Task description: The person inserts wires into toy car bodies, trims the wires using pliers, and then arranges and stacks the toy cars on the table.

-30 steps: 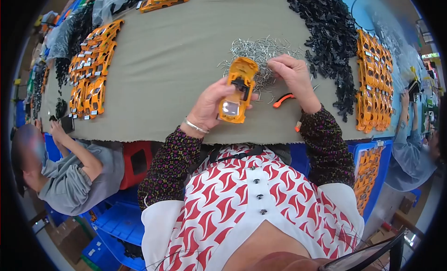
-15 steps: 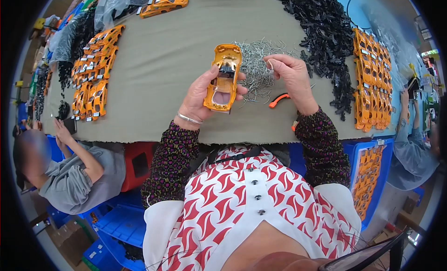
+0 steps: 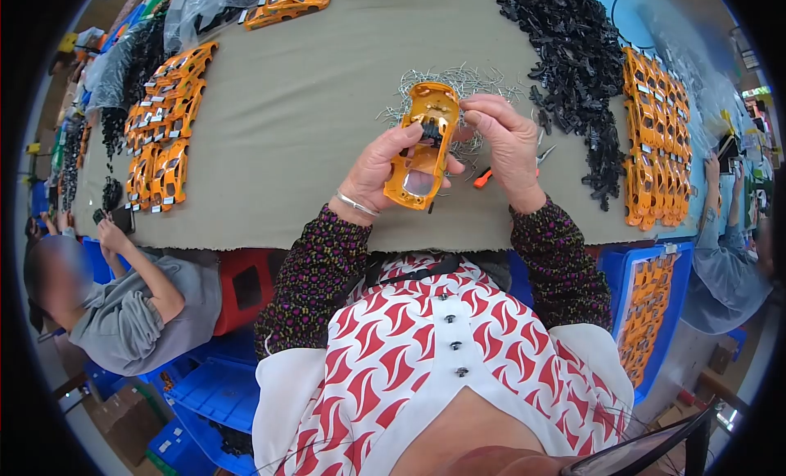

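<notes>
My left hand (image 3: 378, 171) is closed round an orange toy car body (image 3: 433, 105), its hollow underside turned up, with a black part (image 3: 431, 132) in the middle and clear window plastic. The body is held tilted above the table, in front of a heap of thin metal pins (image 3: 472, 81). My right hand (image 3: 503, 136) pinches thumb and forefinger together beside the body's upper right edge. What lies between those fingertips is too small to make out. Partly behind the right wrist is an orange-handled tool (image 3: 484, 178) with a metal tip.
Black plastic parts (image 3: 573, 67) are heaped at the right. Rows of orange car bodies stand at the right (image 3: 655, 140) and left (image 3: 168, 120); another car body (image 3: 286, 8) lies at the back. A person in grey (image 3: 164, 304) sits at the left. A blue crate (image 3: 630, 312) stands below the right edge.
My left hand has moved the car body to the right, over the pin heap. The right hand stays pinched; its fingertips are now at the body's edge.
</notes>
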Motion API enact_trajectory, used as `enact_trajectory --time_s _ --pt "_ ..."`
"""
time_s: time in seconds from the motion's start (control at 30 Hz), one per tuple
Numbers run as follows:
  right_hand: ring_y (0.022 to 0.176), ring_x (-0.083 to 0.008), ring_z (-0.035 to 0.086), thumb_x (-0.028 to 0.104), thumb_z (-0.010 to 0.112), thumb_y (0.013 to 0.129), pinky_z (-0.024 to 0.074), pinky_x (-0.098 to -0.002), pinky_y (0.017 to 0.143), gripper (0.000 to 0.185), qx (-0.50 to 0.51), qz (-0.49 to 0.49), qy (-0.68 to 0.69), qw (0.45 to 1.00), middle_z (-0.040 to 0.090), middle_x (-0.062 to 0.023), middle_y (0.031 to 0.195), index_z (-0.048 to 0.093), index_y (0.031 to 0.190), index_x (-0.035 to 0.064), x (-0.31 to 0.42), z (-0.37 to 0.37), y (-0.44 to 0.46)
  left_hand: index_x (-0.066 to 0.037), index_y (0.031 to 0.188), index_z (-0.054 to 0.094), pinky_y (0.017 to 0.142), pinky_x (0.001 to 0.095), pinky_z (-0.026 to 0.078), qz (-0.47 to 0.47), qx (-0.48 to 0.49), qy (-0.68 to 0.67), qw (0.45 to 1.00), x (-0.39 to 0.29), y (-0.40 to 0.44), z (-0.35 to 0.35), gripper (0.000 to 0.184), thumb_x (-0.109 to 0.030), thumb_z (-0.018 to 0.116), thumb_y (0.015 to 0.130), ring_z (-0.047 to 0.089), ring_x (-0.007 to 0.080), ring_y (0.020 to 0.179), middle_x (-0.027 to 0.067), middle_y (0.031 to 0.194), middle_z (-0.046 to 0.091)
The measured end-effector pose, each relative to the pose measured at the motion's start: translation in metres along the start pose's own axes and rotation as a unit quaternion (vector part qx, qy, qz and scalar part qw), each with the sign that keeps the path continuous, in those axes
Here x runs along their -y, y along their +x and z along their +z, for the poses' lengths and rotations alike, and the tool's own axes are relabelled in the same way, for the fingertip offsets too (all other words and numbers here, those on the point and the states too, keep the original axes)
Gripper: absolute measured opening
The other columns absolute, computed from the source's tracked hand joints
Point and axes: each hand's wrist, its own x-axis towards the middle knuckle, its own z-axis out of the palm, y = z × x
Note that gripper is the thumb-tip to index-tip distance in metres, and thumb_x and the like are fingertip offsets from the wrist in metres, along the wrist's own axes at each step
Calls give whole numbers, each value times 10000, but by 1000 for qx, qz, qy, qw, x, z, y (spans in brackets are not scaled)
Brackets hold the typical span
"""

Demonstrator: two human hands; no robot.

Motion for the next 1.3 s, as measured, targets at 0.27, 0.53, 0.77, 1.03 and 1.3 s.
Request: enact_trajectory --time_s 0.27,0.53,0.77,1.03,1.3 --pt "781 -125 579 -15 626 833 477 -246 679 118 31 -41 -150 987 615 -37 887 666 943 -7 6 -4 -7 20 1192 519 710 343 567 2 -73 297 952 -4 0 4 397 -219 602 886 670 243 831 119 997 636" --pt "713 -135 559 -17 645 813 458 -241 634 81 -66 -130 -294 945 571 -57 828 634 889 8 12 0 -11 -5 1163 545 716 307 542 -2 -109 299 948 1 -9 6 326 -206 581 909 648 167 805 66 953 630" --pt "699 -129 556 -19 642 810 461 -243 630 82 -101 -131 -257 952 576 -50 812 639 885 14 22 4 -14 -6 1222 479 731 325 553 50 -171 222 959 6 -4 6 378 -298 468 982 657 198 837 86 1018 617" --pt "626 -130 551 -36 635 784 446 -244 578 121 -63 -111 -251 959 556 -47 727 651 889 23 29 24 -25 -23 1241 475 741 278 535 123 -162 235 951 19 4 5 354 -269 469 986 616 128 867 54 1036 592" --pt "570 -123 515 -39 638 769 406 -258 490 141 -68 -106 -308 943 525 -49 700 665 888 31 18 30 -25 -15 1238 482 695 220 508 133 -189 338 912 27 5 3 319 -81 502 926 566 52 824 18 993 579"
